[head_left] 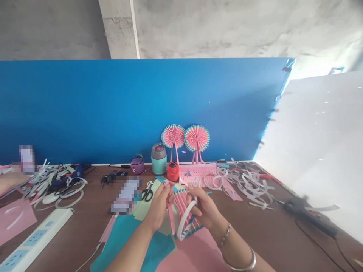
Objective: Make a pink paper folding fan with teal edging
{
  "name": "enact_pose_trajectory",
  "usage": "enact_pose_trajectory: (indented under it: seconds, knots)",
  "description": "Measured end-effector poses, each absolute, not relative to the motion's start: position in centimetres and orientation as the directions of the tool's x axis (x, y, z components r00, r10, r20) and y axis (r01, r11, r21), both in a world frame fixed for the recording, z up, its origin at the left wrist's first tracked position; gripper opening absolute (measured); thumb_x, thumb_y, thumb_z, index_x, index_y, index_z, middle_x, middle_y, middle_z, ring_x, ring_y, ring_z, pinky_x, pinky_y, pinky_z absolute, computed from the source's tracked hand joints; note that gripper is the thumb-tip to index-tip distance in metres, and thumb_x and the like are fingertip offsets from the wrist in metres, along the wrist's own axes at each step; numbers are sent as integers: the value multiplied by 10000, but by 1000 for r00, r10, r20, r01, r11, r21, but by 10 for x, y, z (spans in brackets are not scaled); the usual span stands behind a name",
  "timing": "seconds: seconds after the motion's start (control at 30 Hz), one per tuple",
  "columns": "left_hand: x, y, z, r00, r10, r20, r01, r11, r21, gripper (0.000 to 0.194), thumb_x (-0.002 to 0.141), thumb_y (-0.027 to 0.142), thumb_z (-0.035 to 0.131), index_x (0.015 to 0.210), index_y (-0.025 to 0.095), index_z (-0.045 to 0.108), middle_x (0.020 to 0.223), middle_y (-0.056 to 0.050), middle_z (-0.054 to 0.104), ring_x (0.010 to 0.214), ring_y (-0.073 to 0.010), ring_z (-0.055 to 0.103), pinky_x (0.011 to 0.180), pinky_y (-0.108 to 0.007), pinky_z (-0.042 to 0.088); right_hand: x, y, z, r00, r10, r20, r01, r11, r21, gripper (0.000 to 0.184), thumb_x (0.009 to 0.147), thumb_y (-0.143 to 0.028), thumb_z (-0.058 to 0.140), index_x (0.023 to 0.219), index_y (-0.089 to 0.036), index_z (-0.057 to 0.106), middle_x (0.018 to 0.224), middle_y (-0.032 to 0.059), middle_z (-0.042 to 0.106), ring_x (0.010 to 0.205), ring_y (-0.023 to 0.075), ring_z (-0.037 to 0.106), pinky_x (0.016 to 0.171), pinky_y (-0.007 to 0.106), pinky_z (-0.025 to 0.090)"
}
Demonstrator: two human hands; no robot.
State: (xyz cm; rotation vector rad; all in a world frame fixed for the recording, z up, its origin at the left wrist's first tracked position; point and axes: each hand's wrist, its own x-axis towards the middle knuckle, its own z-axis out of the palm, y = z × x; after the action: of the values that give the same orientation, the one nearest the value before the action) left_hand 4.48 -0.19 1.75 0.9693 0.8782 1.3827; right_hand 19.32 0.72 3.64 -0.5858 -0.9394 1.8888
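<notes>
My left hand [160, 202] is closed on a pink paper strip [171, 219] that hangs down below the fingers. A roll of white tape [184, 223] hangs from my right hand [205, 206], whose fingers are closed on it. A short white tape end [183, 182] sticks out from the right fingertips toward the left hand. Behind and between the hands lies pleated pink paper [181, 198] with blue and cream edges, partly hidden by them. Black-handled scissors [147, 194] lie just left of my left hand, on pale green paper [138, 209].
Two round pink fans [196, 138] lean on the blue partition [85, 109]. A teal jar [159, 162], red container [172, 171] and purple pot [137, 165] stand at the back. Curled white strips [252, 185] and a glue gun [309, 213] lie right; a power strip [36, 241] and another person's hand [13, 180] are left.
</notes>
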Motion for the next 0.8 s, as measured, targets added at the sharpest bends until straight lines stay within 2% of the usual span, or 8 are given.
enact_pose_trajectory:
  seconds: [0.13,0.27,0.47,0.67,0.8]
  knots:
    - [45,-3,23,57,998,-1,-383,22,924,378,790,548,578,820,178,510,584,78,359,465,-50,304,459,-203,227,192,7,32,-480,876,-36,-365,-236,-901,325,725,-426,671,660,-167,484,473,22,646,219,23,295,275,173,101]
    - [47,-5,26,118,993,-23,-363,64,930,419,747,558,623,689,194,423,537,79,389,419,-52,332,429,-205,246,192,10,27,-480,876,-50,-281,-207,-937,320,715,-443,679,719,-168,515,470,18,643,244,42,340,259,158,143]
    - [52,-6,23,18,998,-60,-418,62,906,445,696,584,657,689,180,470,536,93,344,419,-33,288,420,-180,228,184,6,23,-406,909,-89,-286,-219,-933,332,702,-461,691,741,-174,528,482,-12,629,253,32,326,272,162,154]
    - [58,-8,22,-71,991,-116,-511,64,857,409,670,541,689,675,196,468,550,68,452,483,-84,458,469,-201,336,170,-6,19,-401,913,-74,-341,-223,-913,319,728,-450,679,727,-150,571,498,-8,616,285,31,359,289,159,184]
    - [59,-12,27,4,988,-158,-563,132,816,411,695,563,644,653,197,460,509,62,451,439,-100,452,460,-230,346,166,-10,20,-409,910,-62,-365,-226,-903,322,735,-443,679,694,-149,554,496,-11,610,275,24,331,285,163,161]
